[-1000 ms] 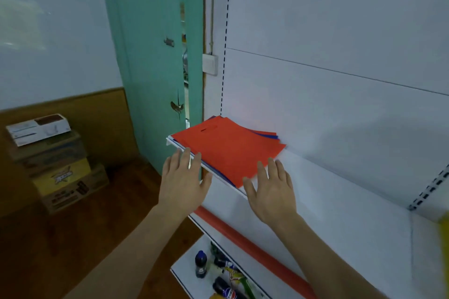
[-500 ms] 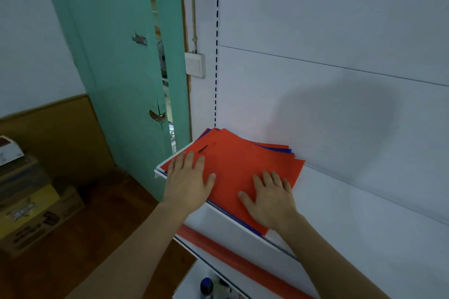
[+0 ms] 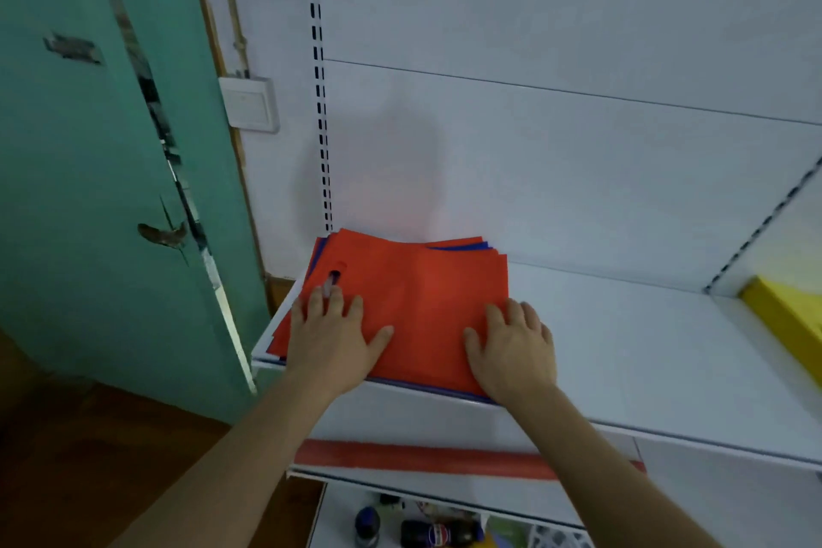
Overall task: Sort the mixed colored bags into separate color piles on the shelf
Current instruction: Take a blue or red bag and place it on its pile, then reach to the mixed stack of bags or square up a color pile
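A stack of thin, flat, matte bags [image 3: 422, 294] lies at the left end of a smooth white metal shelf [image 3: 622, 338]. The top bag is red with a slot handle cut near its left edge; blue edges peek out at the back and along the front underneath. A yellow box [image 3: 787, 316] sits at the shelf's far right, well apart from the stack. To the left stands a teal door [image 3: 89, 174], with a white wall switch [image 3: 249, 105] beside it. A red strip [image 3: 422, 458] runs along the lower shelf's edge, with bottles [image 3: 438, 532] below it. The left hand [image 3: 331, 338] lies flat on the red bag, fingers spread, fingertips by the slot. The right hand [image 3: 513, 347] rests palm-down on the stack's right front corner, fingers straight.
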`<state>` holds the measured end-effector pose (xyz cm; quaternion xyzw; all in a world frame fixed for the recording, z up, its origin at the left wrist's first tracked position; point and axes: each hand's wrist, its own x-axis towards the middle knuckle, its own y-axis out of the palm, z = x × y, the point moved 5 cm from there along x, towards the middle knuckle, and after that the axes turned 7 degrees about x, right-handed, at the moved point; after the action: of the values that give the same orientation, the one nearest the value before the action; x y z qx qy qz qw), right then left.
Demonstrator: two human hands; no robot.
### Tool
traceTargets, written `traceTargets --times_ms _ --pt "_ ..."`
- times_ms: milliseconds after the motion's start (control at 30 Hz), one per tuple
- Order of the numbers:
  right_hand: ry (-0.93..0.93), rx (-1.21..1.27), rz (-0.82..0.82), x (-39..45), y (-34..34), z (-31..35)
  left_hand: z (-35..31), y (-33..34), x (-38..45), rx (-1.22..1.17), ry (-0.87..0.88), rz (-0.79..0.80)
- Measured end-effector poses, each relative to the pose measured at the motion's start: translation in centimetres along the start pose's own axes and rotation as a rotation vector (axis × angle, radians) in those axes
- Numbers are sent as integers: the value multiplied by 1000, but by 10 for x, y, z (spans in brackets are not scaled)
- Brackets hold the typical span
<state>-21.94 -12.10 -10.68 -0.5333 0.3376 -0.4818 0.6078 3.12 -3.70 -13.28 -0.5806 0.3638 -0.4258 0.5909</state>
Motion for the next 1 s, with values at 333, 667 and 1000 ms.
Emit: traceTargets --times_ms 333,667,1000 --pt "254 377 -163 -14 -20 -27 -26 -8 -5 -92 139 -35" --pt "378 452 -272 -3 -29 -57 -8 -5 -8 -63 141 16" --pt "335 485 -192 -2 -29 -59 -20 -1 -8 -126 220 -21"
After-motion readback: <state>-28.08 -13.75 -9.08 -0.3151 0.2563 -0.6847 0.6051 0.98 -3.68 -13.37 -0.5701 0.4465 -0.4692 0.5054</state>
